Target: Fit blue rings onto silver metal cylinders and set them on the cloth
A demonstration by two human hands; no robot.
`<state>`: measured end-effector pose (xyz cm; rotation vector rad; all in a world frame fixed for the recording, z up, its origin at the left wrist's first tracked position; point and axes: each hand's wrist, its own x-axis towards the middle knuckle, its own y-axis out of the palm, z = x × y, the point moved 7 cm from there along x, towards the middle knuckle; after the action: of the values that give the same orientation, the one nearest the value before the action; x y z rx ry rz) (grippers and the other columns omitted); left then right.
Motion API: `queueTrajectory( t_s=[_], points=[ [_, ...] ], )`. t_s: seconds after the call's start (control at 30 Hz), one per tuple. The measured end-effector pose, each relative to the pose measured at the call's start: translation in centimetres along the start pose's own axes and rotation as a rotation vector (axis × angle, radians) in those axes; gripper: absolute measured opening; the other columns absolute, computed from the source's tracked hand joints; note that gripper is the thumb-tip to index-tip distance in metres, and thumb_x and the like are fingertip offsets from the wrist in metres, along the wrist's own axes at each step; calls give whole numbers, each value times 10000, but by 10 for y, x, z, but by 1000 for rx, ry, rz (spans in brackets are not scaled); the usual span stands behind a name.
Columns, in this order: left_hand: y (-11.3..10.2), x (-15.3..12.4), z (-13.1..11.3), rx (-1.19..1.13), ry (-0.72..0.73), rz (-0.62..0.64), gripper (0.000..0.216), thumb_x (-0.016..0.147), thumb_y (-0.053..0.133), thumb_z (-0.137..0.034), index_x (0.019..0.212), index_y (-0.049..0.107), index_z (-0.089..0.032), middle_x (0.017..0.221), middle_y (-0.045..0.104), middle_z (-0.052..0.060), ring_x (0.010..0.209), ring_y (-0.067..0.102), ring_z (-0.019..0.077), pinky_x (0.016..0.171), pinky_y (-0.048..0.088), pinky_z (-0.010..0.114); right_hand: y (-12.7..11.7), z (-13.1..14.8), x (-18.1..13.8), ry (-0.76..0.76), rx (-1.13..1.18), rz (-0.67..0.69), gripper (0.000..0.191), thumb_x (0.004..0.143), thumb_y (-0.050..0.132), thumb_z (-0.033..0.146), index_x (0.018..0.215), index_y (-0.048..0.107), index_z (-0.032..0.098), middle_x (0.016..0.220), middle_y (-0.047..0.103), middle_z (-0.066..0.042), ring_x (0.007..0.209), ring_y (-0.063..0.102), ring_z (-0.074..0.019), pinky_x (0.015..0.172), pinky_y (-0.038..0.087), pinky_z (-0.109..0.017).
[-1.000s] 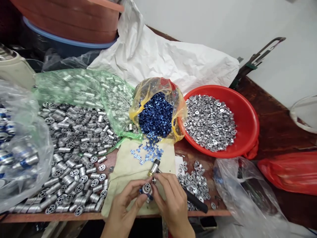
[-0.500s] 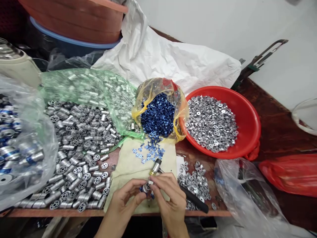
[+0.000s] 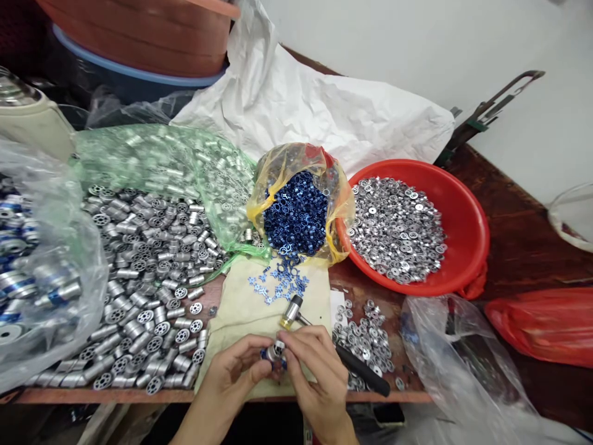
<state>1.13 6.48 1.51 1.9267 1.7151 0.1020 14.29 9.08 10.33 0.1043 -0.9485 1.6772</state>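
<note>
Between thumb and fingers, my left hand (image 3: 236,371) grips a small silver metal cylinder with blue (image 3: 273,353) around it. My right hand (image 3: 319,377) pinches a small silver cap (image 3: 280,345) against the cylinder's upper end; my fingertips partly hide it. Both hands are over a beige cloth (image 3: 236,315) at the table's front edge. Just beyond my right fingers lies a hammer (image 3: 364,369), its black handle running under or behind that hand and its yellow-and-black head on the cloth. Small blue star-shaped rings (image 3: 280,287) are scattered on the cloth farther back.
Bare silver cylinders (image 3: 152,296) heap at the left, partly under a green bag (image 3: 162,157). A clear bag (image 3: 69,247) holds blue-banded cylinders. A yellow bag (image 3: 259,185) contains blue rings. Silver caps (image 3: 364,340) lie right, before a red basin (image 3: 467,228).
My fingers have shifted slightly around the cylinder, and the cap at its end has tilted. Both hands keep nearly the same place over the cloth.
</note>
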Motion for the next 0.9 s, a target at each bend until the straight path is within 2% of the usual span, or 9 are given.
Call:
queueTrajectory(
  t_s=[0.27,0.37,0.47,0.53,0.63,0.7,0.77,0.83,0.9],
  points=[
    [3,-1,-4,-69,-43,-3,205,844,774,-372,985,762,-223,821,792,22,747,723,182,744,564,265,-1,6,-5,-46,-85,-3,562,877,598,-40,1368,615,234,1008,771,-81,872,654,-232,717,599,-387],
    [5,-2,-7,-147,-59,-9,229,818,799,-384,954,770,-202,735,767,10,694,703,157,702,552,236,1,9,-6,-59,-84,75,566,873,567,-35,1380,584,216,1078,754,-93,942,651,-235,779,600,-398],
    [9,0,-7,-226,-106,-6,258,797,817,-405,926,767,-187,765,784,33,708,718,157,712,553,230,11,6,-6,-22,-136,173,559,844,643,87,1388,540,157,1166,715,-133,1054,639,-274,892,588,-455],
    [11,0,-4,-257,-152,9,264,795,819,-410,920,758,-185,784,795,47,732,737,167,739,559,240,17,4,-7,-31,-210,155,553,812,680,140,1347,540,130,1127,712,-147,1037,646,-288,897,587,-465],
    [13,0,2,-279,-203,46,272,810,798,-431,910,746,-183,780,794,54,745,747,179,746,564,254,21,9,-10,-110,-296,72,427,811,654,143,1232,581,139,946,722,-119,877,662,-272,791,598,-428],
    [10,-1,7,-252,-205,36,302,819,775,-470,916,740,-186,774,789,57,747,746,191,735,564,265,21,11,-11,-122,-299,93,373,846,671,191,1209,594,153,916,723,-104,851,663,-266,780,591,-409],
    [1,-1,10,-97,-133,-58,314,838,739,-498,951,740,-205,795,789,57,761,739,210,728,557,285,18,8,-8,-97,-291,169,448,881,713,302,1281,572,157,1024,730,-116,960,665,-280,855,575,-407],
    [-11,-1,3,268,54,-213,266,857,719,-471,982,755,-239,881,795,66,857,720,253,793,538,340,10,-5,5,-40,-351,213,514,916,692,399,1342,538,156,1138,705,-130,1072,634,-289,914,549,-406],
    [-13,-2,-10,755,280,-328,169,885,697,-372,1005,771,-279,1003,790,70,984,672,303,876,487,407,1,-30,27,59,-513,196,346,981,596,361,1267,580,167,1121,683,-127,1053,612,-283,882,536,-399]
  ],
)
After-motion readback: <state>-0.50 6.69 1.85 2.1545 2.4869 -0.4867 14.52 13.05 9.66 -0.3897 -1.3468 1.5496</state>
